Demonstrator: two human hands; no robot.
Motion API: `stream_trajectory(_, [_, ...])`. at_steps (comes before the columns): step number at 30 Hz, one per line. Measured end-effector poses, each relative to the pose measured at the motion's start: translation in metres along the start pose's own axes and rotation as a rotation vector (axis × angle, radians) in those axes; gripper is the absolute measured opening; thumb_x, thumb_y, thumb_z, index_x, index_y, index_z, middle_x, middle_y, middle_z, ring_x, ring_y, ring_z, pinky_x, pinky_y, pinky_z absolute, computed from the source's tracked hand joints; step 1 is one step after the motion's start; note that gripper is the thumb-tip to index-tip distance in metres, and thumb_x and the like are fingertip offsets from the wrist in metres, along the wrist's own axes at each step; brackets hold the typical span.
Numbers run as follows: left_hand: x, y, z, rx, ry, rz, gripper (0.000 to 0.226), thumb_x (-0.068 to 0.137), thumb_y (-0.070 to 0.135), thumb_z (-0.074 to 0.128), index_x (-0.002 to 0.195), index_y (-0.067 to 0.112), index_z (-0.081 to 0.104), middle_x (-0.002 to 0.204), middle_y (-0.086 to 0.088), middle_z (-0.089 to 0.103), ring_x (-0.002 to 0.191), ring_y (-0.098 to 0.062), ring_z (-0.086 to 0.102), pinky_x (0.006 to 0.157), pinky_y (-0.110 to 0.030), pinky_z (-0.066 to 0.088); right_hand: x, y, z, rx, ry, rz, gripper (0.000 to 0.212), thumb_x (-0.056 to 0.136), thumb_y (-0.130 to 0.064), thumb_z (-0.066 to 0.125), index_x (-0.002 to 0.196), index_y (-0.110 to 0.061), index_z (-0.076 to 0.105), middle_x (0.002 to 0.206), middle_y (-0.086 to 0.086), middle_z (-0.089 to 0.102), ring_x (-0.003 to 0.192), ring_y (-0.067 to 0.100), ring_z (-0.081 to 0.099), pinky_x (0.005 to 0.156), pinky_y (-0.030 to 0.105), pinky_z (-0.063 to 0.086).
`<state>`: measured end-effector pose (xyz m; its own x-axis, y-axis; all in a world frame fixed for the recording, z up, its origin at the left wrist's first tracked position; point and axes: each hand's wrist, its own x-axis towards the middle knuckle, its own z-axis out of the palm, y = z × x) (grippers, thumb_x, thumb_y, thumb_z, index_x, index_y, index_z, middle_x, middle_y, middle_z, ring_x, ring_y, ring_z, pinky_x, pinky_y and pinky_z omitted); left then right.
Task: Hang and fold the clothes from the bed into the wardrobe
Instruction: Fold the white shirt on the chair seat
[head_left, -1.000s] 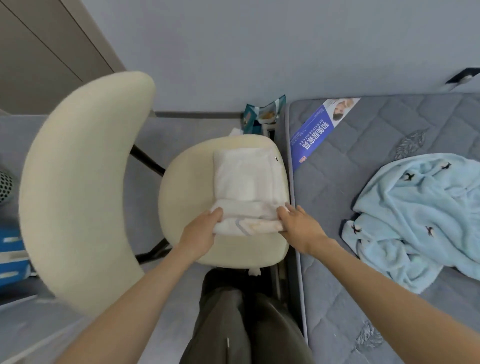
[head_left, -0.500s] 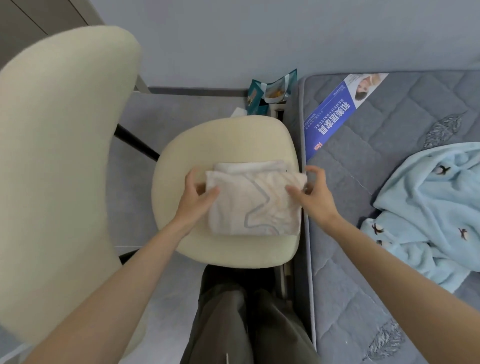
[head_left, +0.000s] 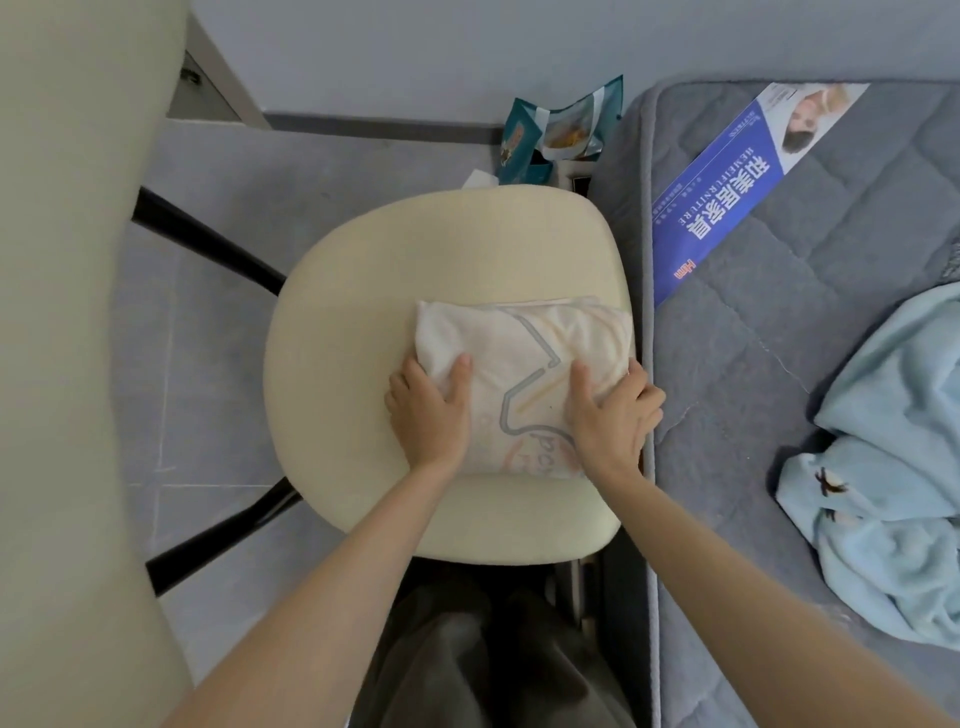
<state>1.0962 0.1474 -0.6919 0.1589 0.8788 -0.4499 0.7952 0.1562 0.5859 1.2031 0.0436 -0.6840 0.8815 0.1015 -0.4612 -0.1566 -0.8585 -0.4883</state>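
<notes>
Folded white garment (head_left: 524, 384) sits on the cream chair seat (head_left: 363, 374), toward the seat's right edge, right next to the bed (head_left: 779, 364). Printed outline + lettering face up. Looks like a compact rectangle w/ several layers, so the fold seems basically done.

Left hand (head_left: 431, 410): fingers together, wrapped over the garment's left edge, thumb on top of the fabric. Right hand (head_left: 613, 415): same on the right edge, thumb on top, other fingers curling round the side; can't tell if they reach under. Both hands clamp the bundle from opposite sides — prob to keep the layers from sliding apart and to lift it as one block.

Chair seat is used as a flat work surface prob bc it's firm and close to the person's legs. Chair backrest (head_left: 67, 338) fills the left of the view.

Light blue garment (head_left: 893, 467) w/ small dark bird prints lies crumpled on the bed, well apart from the chair, not folded yet. Blue label (head_left: 727, 192) lies on the mattress further back. Teal packet (head_left: 561, 130) on the floor behind the seat.

Wardrobe not clearly in view. Judgement: next = lift bundle w/ even side pressure; risk = top layer slipping open if one hand lets go early.
</notes>
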Motion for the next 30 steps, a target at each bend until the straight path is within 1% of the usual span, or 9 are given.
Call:
stream_trajectory(3, [0.003, -0.001, 0.003, -0.051, 0.038, -0.002, 0.053, 0.09, 0.049, 0.056, 0.117, 0.004, 0.048, 0.116, -0.015, 0.062, 0.105, -0.033, 0.059, 0.078, -0.036, 0.044, 0.0, 0.003, 0.007, -0.018, 0.038, -0.043, 0.061, 0.092, -0.051, 0.051, 0.138, -0.014, 0.037, 0.126, 0.016, 0.038, 0.108, 0.034, 0.042, 0.088, 0.04, 0.036])
stream_trajectory(5, [0.006, -0.001, 0.001, -0.022, -0.005, -0.031, 0.045, 0.091, 0.052, 0.053, 0.106, 0.01, 0.046, 0.108, -0.013, 0.065, 0.098, -0.034, 0.061, 0.067, -0.032, 0.037, 0.001, 0.002, 0.005, 0.006, 0.006, -0.055, 0.055, 0.094, -0.05, 0.049, 0.135, -0.014, 0.037, 0.121, 0.015, 0.041, 0.091, 0.03, 0.046, 0.076, 0.035, 0.037])
stream_trajectory(7, [0.01, 0.001, -0.004, -0.016, -0.059, -0.053, 0.04, 0.092, 0.054, 0.049, 0.101, 0.015, 0.044, 0.106, -0.012, 0.065, 0.098, -0.034, 0.061, 0.067, -0.031, 0.034, 0.002, -0.002, -0.001, 0.056, -0.04, -0.072, 0.05, 0.095, -0.048, 0.048, 0.131, -0.014, 0.038, 0.114, 0.009, 0.049, 0.087, 0.029, 0.049, 0.073, 0.033, 0.037])
stream_trajectory(9, [0.01, 0.005, -0.01, -0.044, -0.088, -0.092, 0.039, 0.093, 0.054, 0.046, 0.103, 0.016, 0.045, 0.102, -0.007, 0.062, 0.101, -0.033, 0.059, 0.071, -0.03, 0.034, 0.002, -0.006, -0.009, 0.131, -0.078, -0.078, 0.044, 0.094, -0.047, 0.051, 0.125, -0.018, 0.041, 0.096, -0.007, 0.056, 0.091, 0.024, 0.054, 0.076, 0.032, 0.04])
stream_trajectory(11, [0.005, 0.008, -0.019, -0.082, -0.101, -0.118, 0.036, 0.094, 0.053, 0.044, 0.103, 0.017, 0.045, 0.095, 0.0, 0.055, 0.101, -0.03, 0.058, 0.073, -0.029, 0.033, -0.003, -0.01, -0.021, 0.17, -0.113, -0.065, 0.043, 0.09, -0.05, 0.056, 0.122, -0.023, 0.045, 0.086, -0.021, 0.051, 0.091, 0.018, 0.053, 0.079, 0.031, 0.041])
stream_trajectory(19, [-0.049, 0.022, -0.081, -0.296, -0.124, -0.056, 0.031, 0.093, 0.055, 0.046, 0.105, 0.026, 0.048, 0.091, 0.018, 0.057, 0.085, -0.002, 0.056, 0.064, -0.023, 0.039, -0.055, -0.026, -0.088, 0.243, -0.172, -0.125, 0.042, 0.086, -0.053, 0.061, 0.118, -0.03, 0.048, 0.092, -0.023, 0.055, 0.091, 0.009, 0.055, 0.077, 0.026, 0.04])
stream_trajectory(22, [-0.08, 0.025, -0.105, -0.326, -0.125, -0.032, 0.03, 0.093, 0.055, 0.046, 0.106, 0.028, 0.048, 0.094, 0.019, 0.058, 0.086, 0.0, 0.055, 0.068, -0.023, 0.041, -0.081, -0.024, -0.115, 0.26, -0.182, -0.16, 0.043, 0.085, -0.053, 0.062, 0.119, -0.03, 0.048, 0.094, -0.023, 0.057, 0.089, 0.002, 0.056, 0.074, 0.023, 0.04])
stream_trajectory(27, [-0.145, 0.019, -0.13, -0.391, -0.096, -0.013, 0.028, 0.094, 0.052, 0.047, 0.108, 0.027, 0.047, 0.094, 0.018, 0.058, 0.084, 0.002, 0.055, 0.064, -0.021, 0.04, -0.12, -0.008, -0.156, 0.265, -0.247, -0.235, 0.031, 0.086, -0.05, 0.063, 0.107, -0.034, 0.047, 0.09, -0.023, 0.058, 0.079, -0.018, 0.053, 0.06, 0.007, 0.038])
stream_trajectory(30, [-0.188, 0.011, -0.142, -0.437, -0.053, -0.008, 0.02, 0.095, 0.05, 0.047, 0.103, 0.031, 0.045, 0.094, 0.021, 0.056, 0.08, 0.009, 0.055, 0.063, -0.015, 0.039, -0.144, 0.006, -0.179, 0.269, -0.278, -0.296, 0.031, 0.085, -0.051, 0.063, 0.106, -0.035, 0.047, 0.089, -0.023, 0.058, 0.079, -0.013, 0.054, 0.062, 0.011, 0.038])
